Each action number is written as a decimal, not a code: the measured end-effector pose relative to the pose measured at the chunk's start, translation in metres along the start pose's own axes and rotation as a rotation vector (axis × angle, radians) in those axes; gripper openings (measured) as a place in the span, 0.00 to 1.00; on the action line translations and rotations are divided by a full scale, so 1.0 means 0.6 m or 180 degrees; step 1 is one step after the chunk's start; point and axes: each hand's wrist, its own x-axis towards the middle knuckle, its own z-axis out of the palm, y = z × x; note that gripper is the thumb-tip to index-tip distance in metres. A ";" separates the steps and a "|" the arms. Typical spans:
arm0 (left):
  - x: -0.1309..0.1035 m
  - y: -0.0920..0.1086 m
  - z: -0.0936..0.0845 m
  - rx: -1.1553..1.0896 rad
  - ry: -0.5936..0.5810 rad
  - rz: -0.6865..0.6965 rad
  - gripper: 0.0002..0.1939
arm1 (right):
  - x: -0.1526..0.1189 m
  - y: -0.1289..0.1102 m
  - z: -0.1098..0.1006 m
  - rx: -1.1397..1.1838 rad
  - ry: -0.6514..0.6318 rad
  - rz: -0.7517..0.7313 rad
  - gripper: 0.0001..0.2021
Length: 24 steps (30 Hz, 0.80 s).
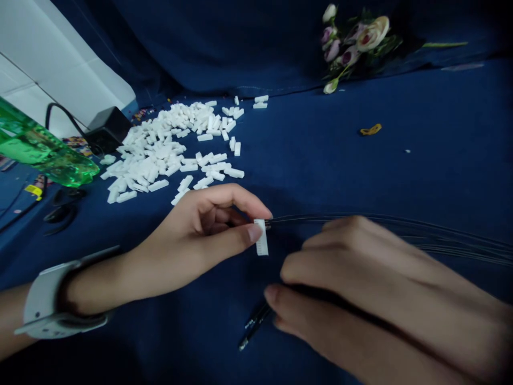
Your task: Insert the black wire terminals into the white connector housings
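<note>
My left hand (200, 235) pinches a small white connector (262, 243) upright between thumb and index finger. Thin black wires (385, 220) run from the connector's upper end toward the right edge. Just right of it, my right hand (340, 272), slightly blurred, is closed around dark wires. Their metal-tipped ends (252, 326) stick out below its thumb, pointing down and left. The fingertips of my right hand do not touch the connector. Past my left hand, a heap of similar white connectors (160, 147) lies on the dark blue cloth (312, 160).
A green bottle (48, 152) lies at the left, near a black box (108, 128) with a cable. Dark coiled cable pieces (60, 214) lie below the bottle. Artificial flowers (356, 45) lie at the back right, with a yellow-orange band (371, 130) in front of them.
</note>
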 end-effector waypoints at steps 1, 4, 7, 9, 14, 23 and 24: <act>0.001 0.000 0.000 0.0021 0.0015 0.0003 0.04 | 0.000 -0.003 0.002 0.0054 -0.0102 -0.0068 0.07; 0.001 0.000 0.000 0.0018 0.0009 0.0049 0.05 | 0.001 -0.008 0.010 0.0163 -0.0226 -0.0314 0.08; 0.001 0.000 -0.001 0.0001 -0.0047 0.0071 0.05 | -0.001 -0.011 0.015 0.0131 -0.0128 -0.0215 0.11; 0.002 -0.001 -0.002 0.0004 -0.0057 0.0082 0.06 | -0.003 -0.015 0.017 0.0129 -0.0072 -0.0123 0.11; 0.003 -0.003 -0.004 -0.0043 -0.0064 0.0074 0.06 | -0.011 -0.018 0.013 0.0139 0.0030 -0.0088 0.09; 0.000 -0.004 -0.013 -0.0367 -0.0279 0.0004 0.06 | -0.012 0.008 0.008 0.0030 0.0447 0.0159 0.04; 0.001 -0.004 -0.014 -0.0389 -0.0272 0.0012 0.06 | -0.009 0.010 0.006 0.0015 0.0384 0.0185 0.04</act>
